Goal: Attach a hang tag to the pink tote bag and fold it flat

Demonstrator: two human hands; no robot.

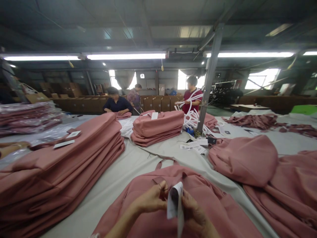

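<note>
In front of me lies a pink bag-like article (138, 188) of smooth material, with a loop (167, 161) at its top edge. Over its upper part, my right hand (194, 210) grips a white paper tag (172, 206) that is bent over and has a dark patch. My left hand (152, 199) is closed in a pinch just beside the tag, near the narrow pink straps (157, 180). What sits between the left fingertips is too small to make out.
Tall pink stacks stand at the left (81, 158) and middle back (158, 127). More pink articles (245, 158) lie right. Loose labels (198, 145) rest near a metal post (210, 79). Another person's arm (15, 147) reaches in at left; several people work across the table (138, 157).
</note>
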